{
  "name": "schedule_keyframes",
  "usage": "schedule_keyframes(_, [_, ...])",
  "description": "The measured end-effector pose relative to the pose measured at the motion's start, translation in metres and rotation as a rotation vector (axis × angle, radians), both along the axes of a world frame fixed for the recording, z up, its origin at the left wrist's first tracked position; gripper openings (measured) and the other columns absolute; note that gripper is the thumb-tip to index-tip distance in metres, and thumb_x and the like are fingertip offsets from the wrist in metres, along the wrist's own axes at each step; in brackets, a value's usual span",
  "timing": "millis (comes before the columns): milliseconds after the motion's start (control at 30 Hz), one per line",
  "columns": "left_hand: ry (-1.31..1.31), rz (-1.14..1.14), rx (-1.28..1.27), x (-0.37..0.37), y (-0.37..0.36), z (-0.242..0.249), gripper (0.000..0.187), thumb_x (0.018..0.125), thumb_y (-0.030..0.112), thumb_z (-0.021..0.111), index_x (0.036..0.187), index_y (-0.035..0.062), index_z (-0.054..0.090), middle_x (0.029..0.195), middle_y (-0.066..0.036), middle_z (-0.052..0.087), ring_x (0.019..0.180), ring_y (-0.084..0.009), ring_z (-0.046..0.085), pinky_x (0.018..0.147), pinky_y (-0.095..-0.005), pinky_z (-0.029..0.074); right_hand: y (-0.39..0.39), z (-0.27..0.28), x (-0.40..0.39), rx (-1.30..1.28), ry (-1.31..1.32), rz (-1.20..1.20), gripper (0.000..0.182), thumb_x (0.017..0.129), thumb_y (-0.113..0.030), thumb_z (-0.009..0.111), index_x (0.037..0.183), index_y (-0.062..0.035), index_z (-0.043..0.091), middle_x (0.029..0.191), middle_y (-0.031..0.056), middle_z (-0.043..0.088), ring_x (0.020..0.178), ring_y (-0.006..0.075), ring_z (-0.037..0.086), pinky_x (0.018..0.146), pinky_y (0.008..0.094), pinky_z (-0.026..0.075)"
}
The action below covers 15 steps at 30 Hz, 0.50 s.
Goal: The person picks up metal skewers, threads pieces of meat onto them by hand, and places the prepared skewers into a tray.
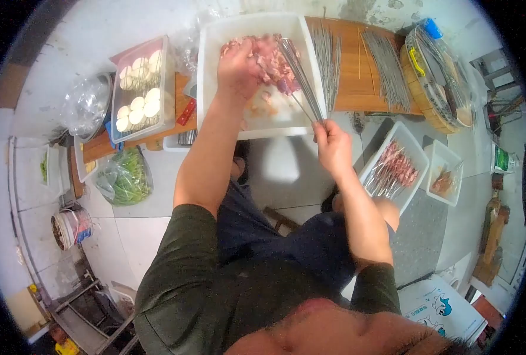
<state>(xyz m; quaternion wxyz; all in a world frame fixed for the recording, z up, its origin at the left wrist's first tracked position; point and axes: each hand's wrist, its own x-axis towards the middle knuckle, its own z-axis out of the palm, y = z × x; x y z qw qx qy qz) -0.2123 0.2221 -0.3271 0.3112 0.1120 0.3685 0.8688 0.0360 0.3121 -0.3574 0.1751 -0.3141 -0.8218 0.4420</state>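
Note:
A deep white tub (215,120) at the top middle holds pieces of raw red meat (269,56). My left hand (237,71) reaches into it, its fingers curled against the meat and partly hidden among the pieces. Near the tub's front right corner, my right hand (333,145) is closed round the lower ends of several metal skewers (301,71). They fan up across the tub's right side, their far ends over the meat. One skewer is angled apart from the bundle, toward the meat near my left hand.
Loose skewers (390,71) lie on a wooden board (349,89), beside a round basket (437,109). Lower right are a tray of skewered meat (396,171) and a small white tray (446,192). Leftward are a box of pale rounds (139,92), a red-handled tool (186,112) and bagged greens (125,177).

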Motion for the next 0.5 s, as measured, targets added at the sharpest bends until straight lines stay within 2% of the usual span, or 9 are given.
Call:
schedule_keyframes(100, [0.065, -0.041, -0.016, -0.002, -0.002, -0.005, 0.024, 0.100, 0.020, 0.051, 0.100, -0.0027, 0.057, 0.090, -0.012, 0.064, 0.068, -0.0183, 0.062, 0.058, -0.0285, 0.049, 0.000, 0.001, 0.000, -0.006, 0.008, 0.009, 0.025, 0.094, -0.026, 0.061, 0.087, -0.0013, 0.063, 0.067, 0.0222, 0.058, 0.063, 0.0403, 0.058, 0.059, 0.0429, 0.047])
schedule_keyframes(200, [-0.001, -0.045, -0.002, -0.002, 0.001, -0.008, 0.021, 0.099, 0.018, 0.054, 0.102, -0.0028, 0.056, 0.091, -0.011, 0.064, 0.070, -0.0181, 0.062, 0.058, -0.0279, 0.048, 0.000, 0.002, -0.002, -0.001, 0.020, 0.018, 0.026, 0.094, -0.026, 0.061, 0.085, -0.0010, 0.061, 0.066, 0.0225, 0.057, 0.061, 0.0401, 0.057, 0.059, 0.0429, 0.046])
schedule_keyframes(400, [-0.028, 0.036, -0.056, 0.005, 0.003, -0.009, 0.015, 0.093, 0.011, 0.061, 0.101, -0.0007, 0.057, 0.086, -0.007, 0.062, 0.068, -0.0144, 0.057, 0.057, -0.0270, 0.044, 0.001, 0.005, -0.006, -0.004, 0.032, 0.036, 0.029, 0.094, -0.026, 0.062, 0.080, -0.0001, 0.058, 0.064, 0.0224, 0.055, 0.058, 0.0396, 0.054, 0.057, 0.0430, 0.044])
schedule_keyframes(500, [-0.039, 0.073, -0.109, 0.006, 0.006, -0.010, 0.016, 0.093, 0.014, 0.063, 0.101, 0.0011, 0.058, 0.086, -0.005, 0.061, 0.065, -0.0125, 0.053, 0.057, -0.0276, 0.043, 0.001, 0.009, -0.007, -0.009, 0.034, 0.039, 0.030, 0.093, -0.026, 0.062, 0.078, 0.0004, 0.058, 0.063, 0.0218, 0.054, 0.057, 0.0393, 0.052, 0.055, 0.0427, 0.043])
